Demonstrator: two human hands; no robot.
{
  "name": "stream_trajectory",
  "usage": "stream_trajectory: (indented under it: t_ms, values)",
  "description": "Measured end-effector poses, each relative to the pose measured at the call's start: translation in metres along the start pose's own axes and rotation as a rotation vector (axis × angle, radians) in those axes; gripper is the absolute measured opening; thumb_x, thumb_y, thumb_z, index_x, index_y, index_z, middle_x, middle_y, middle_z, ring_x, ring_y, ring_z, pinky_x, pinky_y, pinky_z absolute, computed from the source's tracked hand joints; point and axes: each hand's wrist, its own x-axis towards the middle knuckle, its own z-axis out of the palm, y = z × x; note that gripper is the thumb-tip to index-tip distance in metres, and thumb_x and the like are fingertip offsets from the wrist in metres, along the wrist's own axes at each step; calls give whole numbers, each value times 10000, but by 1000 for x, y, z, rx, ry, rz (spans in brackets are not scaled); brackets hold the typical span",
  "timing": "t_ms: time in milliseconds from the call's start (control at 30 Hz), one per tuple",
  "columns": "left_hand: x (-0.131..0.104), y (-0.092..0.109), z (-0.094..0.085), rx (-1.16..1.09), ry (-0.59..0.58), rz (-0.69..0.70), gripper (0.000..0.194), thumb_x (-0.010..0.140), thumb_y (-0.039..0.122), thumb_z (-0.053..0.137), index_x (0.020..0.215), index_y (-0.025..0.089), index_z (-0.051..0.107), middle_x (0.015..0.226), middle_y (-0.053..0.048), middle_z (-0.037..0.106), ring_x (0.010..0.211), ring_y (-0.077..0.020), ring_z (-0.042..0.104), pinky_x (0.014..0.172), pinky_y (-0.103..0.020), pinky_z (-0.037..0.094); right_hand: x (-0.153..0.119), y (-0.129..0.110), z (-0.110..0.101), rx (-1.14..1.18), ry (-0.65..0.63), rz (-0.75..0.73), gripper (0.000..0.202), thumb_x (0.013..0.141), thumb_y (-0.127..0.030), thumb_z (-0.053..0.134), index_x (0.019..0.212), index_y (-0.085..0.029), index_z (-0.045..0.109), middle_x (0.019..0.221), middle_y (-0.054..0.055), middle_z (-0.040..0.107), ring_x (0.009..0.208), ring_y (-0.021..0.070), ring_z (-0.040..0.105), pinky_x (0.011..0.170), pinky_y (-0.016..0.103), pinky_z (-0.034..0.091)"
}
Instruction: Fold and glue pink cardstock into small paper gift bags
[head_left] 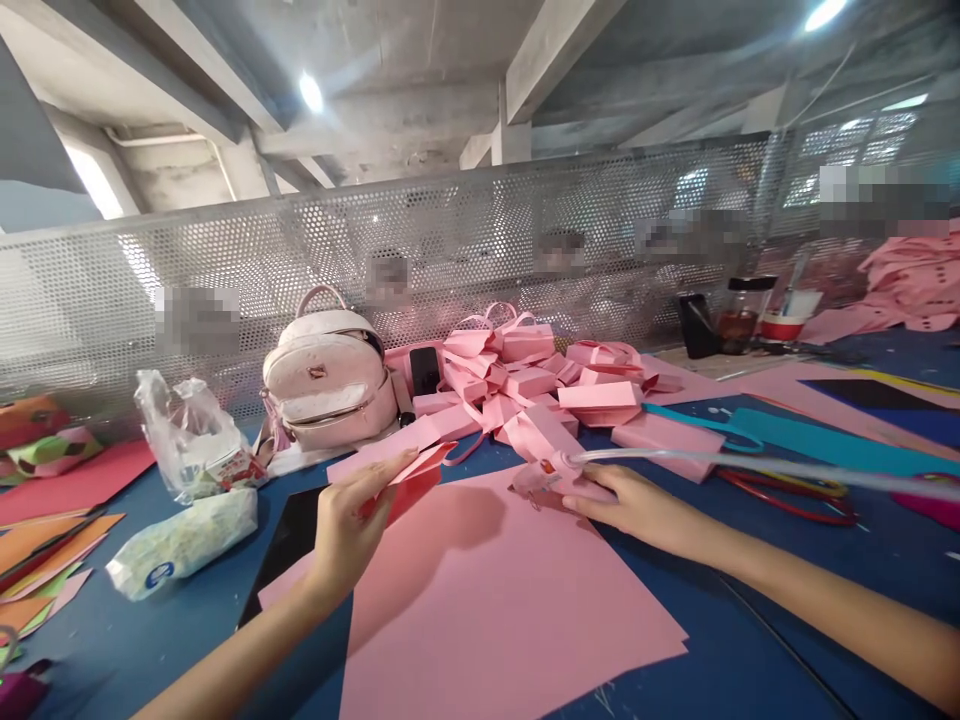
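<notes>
Head view: left hand (349, 525) around folded pink paper (409, 482)

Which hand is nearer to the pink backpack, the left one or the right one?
Left. The left hand, holding a folded pink paper piece, is just in front of the pink backpack. The right hand rests farther to the right, beside the pile of pink boxes.

Left hand (346, 525) pinching, right hand (634, 505) flat
</notes>
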Motion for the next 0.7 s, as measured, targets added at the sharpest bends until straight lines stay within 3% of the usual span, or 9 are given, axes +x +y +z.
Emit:
stream_trajectory:
  t_ms: [67,133,267,467,600,700]
  values:
    - [0,0,0,33,-9,23,363,924,139,497,1169,209,755,1126,-79,779,871,-208,744,738,-261,573,-5,-8,-6,83,-6,26,574,838,-656,574,1095,-167,731,1101,113,730,1016,339,655,822,365,537]
    - [0,0,1,43,-21,9,361,927,139,494,1164,216,755,1139,-79,775,940,-224,751,760,-264,579,-11,-20,-12,164,6,89,597,811,-688,590,1068,-168,730,951,93,714,851,285,648,624,309,524]
    - [-1,2,3,30,-58,-30,359,922,134,504,1163,229,753,1159,-69,769,1024,-234,745,745,-238,583,-22,-49,-17,337,-2,66,555,784,-677,636,967,-162,733,763,38,591,613,152,484,449,225,347]
    - [-3,7,3,29,-68,-26,369,916,117,517,1165,255,751,1128,-48,782,967,-217,757,693,-217,572,-17,-88,-10,479,-52,-65,465,792,-620,670,853,-160,703,613,-41,405,523,94,320,447,230,272]
    - [-3,13,3,12,-66,-8,376,912,105,523,1162,269,751,1121,-36,785,935,-202,758,706,-217,568,-8,-93,0,485,-78,-101,461,810,-616,668,797,-155,650,657,-31,447,564,92,346,471,222,284]
    - [-3,17,4,8,-60,7,365,917,102,524,1151,262,755,1076,-37,798,846,-184,761,697,-219,566,-5,-89,4,487,-95,-90,475,818,-622,667,892,-153,658,730,-13,512,569,90,352,472,225,278]
